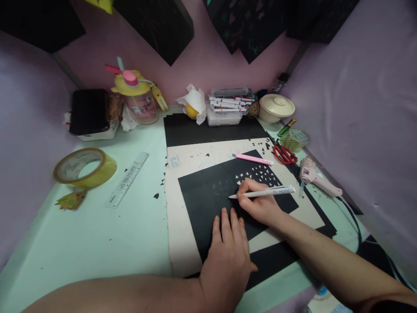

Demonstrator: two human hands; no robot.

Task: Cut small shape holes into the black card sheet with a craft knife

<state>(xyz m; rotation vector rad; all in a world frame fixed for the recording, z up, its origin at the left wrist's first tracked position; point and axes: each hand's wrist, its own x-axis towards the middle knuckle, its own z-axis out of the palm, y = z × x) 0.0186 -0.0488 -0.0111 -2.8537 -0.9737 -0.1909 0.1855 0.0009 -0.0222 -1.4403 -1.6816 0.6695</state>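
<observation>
A sheet of black paper (198, 195) lies at an angle on a larger cream sheet (182, 234). Small star, heart-like and triangle cut-outs show pale through its upper right, and faint drawn marks sit near its middle. My left hand (228, 252) rests flat on the lower part of the black paper, fingers stretched out. In my right hand (259, 202) is a white pen (276, 191), gripped near its tip, which points left at or just above the paper beside the faint marks. A pink craft knife (253, 159) lies across the paper's top edge.
Red-handled scissors (284, 154) and a glue gun (319, 178) with a cable lie at right. A tape roll (85, 167) and a clear ruler (128, 180) are at left. Along the back stand a drink bottle (140, 100), a box of markers (228, 108) and a lidded bowl (276, 108).
</observation>
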